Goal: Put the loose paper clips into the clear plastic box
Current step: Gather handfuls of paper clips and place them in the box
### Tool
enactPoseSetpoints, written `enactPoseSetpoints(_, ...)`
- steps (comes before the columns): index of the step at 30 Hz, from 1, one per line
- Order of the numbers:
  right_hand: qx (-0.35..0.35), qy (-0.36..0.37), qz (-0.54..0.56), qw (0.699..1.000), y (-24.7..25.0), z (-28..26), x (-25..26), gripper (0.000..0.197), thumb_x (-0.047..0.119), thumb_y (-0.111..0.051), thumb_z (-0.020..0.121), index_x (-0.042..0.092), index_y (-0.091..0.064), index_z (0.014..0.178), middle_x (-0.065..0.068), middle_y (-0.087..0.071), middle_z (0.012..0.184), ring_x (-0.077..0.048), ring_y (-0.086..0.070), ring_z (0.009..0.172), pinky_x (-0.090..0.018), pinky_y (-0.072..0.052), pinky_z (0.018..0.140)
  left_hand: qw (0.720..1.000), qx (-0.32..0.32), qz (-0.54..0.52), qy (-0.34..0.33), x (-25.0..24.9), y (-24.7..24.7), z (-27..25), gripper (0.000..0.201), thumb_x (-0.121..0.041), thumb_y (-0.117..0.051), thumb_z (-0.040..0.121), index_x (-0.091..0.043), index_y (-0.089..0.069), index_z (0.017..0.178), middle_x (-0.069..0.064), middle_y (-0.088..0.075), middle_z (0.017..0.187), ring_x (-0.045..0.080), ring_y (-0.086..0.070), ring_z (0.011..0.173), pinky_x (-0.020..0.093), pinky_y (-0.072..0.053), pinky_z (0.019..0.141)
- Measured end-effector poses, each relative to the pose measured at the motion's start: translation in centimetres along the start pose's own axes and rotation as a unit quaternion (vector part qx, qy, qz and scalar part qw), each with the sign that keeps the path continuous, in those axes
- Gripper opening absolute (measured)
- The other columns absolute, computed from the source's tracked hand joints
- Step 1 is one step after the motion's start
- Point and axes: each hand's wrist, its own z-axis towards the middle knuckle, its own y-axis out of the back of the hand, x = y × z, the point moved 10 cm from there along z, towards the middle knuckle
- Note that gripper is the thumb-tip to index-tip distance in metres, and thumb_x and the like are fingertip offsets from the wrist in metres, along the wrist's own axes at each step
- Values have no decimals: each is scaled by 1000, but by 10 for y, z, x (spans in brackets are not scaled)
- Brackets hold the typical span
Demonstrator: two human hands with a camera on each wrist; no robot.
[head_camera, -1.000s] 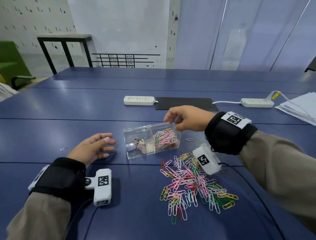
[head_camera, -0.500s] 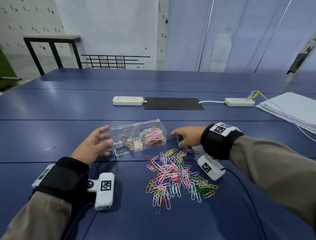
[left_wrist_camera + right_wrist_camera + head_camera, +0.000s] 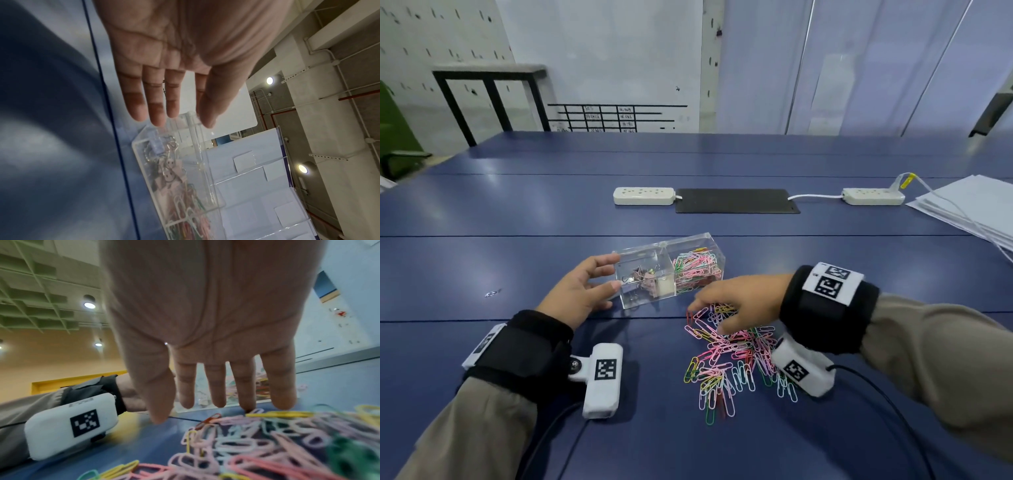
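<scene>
A clear plastic box (image 3: pixel 667 270) with two compartments stands on the blue table (image 3: pixel 517 267); its right compartment holds coloured paper clips, its left one binder clips. My left hand (image 3: pixel 585 287) lies open with straight fingertips touching the box's left end (image 3: pixel 164 142). A pile of loose coloured paper clips (image 3: pixel 729 356) is spread in front of the box. My right hand (image 3: pixel 736 301) is spread palm-down over the pile's far edge, fingers straight, tips reaching the clips (image 3: pixel 267 431). It holds nothing that I can see.
Two white power strips (image 3: pixel 643 196) (image 3: pixel 873 197) and a black mat (image 3: pixel 736 200) lie further back. A stack of white paper (image 3: pixel 972 209) sits at the far right with a cable over it. One stray clip (image 3: pixel 492 293) lies left of my left hand.
My right hand came from above the box's right end down to the table and then onto the pile. My left hand slid right until it touched the box's left end.
</scene>
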Motion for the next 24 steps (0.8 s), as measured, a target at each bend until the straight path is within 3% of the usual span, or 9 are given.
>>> enactPoseSetpoints(6,80,34,-83,993,-28,3,17,60,22,-51,91,26,-26,145,6,-10,158,-15,-12,144,-33,-14,115,1000,2,-11,3,5,2,2,39,-5,-56,86,-43,-58,97,2,-48,115,13,-56,90,19,-53,62)
enactPoseSetpoints(7,87,26,-71,993,-29,-3,12,57,23,-51,92,26,-30,144,8,-14,157,-12,-16,143,-32,-14,115,1000,2,-14,5,6,2,2,40,-5,-56,86,-43,-59,96,1,-48,115,12,-56,90,17,-53,60)
enactPoseSetpoints(9,77,6,-21,997,-22,-22,-1,46,25,-51,92,26,-43,138,10,-41,146,-2,-39,130,-23,-28,109,1000,1,-17,7,7,3,3,40,-5,-56,86,-44,-59,95,0,-48,114,12,-56,89,15,-52,58)
enactPoseSetpoints(11,29,-18,57,998,-5,-44,-20,38,23,-52,92,26,-52,130,19,-60,114,15,-54,95,-5,-38,86,1000,-1,-24,5,7,3,5,39,-5,-55,87,-43,-59,96,1,-48,114,13,-55,89,13,-53,56)
enactPoseSetpoints(12,-11,-33,96,995,6,-54,-33,35,21,-52,92,24,-54,127,20,-60,108,16,-55,89,-2,-38,82,1000,-1,-29,3,7,2,6,40,-4,-55,87,-42,-59,96,2,-47,114,13,-55,89,13,-53,56)
enactPoseSetpoints(15,-140,-94,182,969,29,-86,-84,35,11,-53,91,20,-54,125,8,-60,119,-7,-56,113,-19,-40,100,999,9,-46,6,7,-6,10,42,-1,-53,87,-41,-59,100,4,-46,119,17,-54,97,14,-54,58)
enactPoseSetpoints(17,-179,-138,215,950,27,-100,-116,35,11,-55,90,22,-54,123,3,-57,126,-14,-54,117,-31,-39,106,999,18,-47,7,7,-11,12,45,-1,-52,88,-42,-59,103,4,-47,124,19,-52,104,14,-54,60)
enactPoseSetpoints(20,-163,-191,216,943,9,-105,-136,40,18,-57,89,28,-49,126,5,-52,129,-15,-53,117,-33,-37,107,999,36,-37,7,5,-19,13,45,-3,-51,89,-44,-57,108,3,-47,132,19,-52,112,19,-54,66)
enactPoseSetpoints(24,-95,-207,157,961,-9,-90,-122,59,32,-59,87,32,-33,140,-1,-49,134,-18,-48,122,-31,-35,105,998,46,-47,6,0,-25,9,40,-2,-48,90,-38,-57,106,6,-44,137,22,-52,111,31,-47,78)
